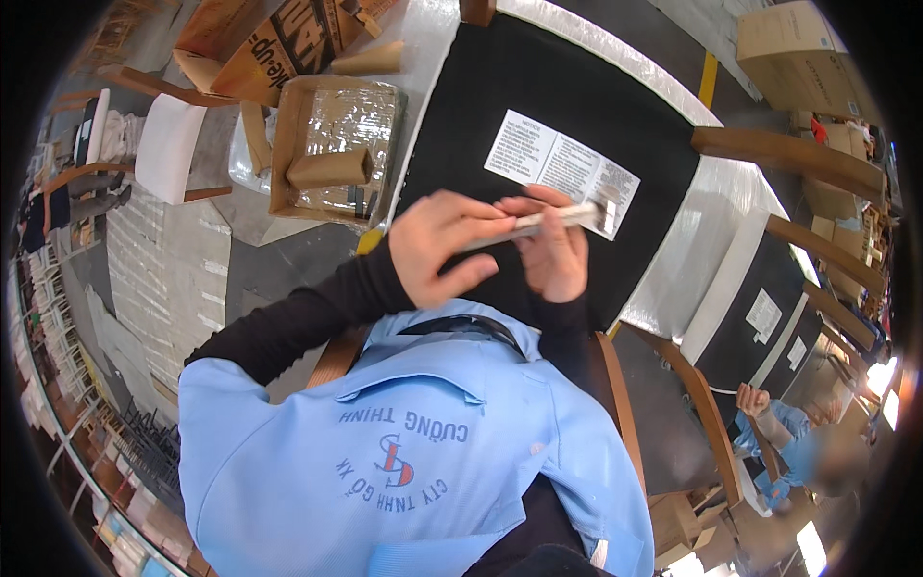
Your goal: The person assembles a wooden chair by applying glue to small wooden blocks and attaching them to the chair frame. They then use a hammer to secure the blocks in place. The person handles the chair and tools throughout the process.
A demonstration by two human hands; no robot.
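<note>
Above the black fabric underside (461,115) of an upholstered piece, both my hands are raised close together. My right hand (560,258) is closed round a pale, narrow, stick-like thing (569,217) with a grey, blurred end; its exact kind cannot be made out. My left hand (433,248) lies by the near end of it, fingers stretched along it and thumb apart below. Behind the stick-like thing, a white printed label (548,159) lies flat on the black fabric, its right part partly covered by the grey end.
An open cardboard box (279,197) with brown card inside stands at left, a larger carton (279,58) behind it. Wooden legs (788,159) stick out at right. A similar black-backed piece (760,308) and another person in blue (784,433) are farther right.
</note>
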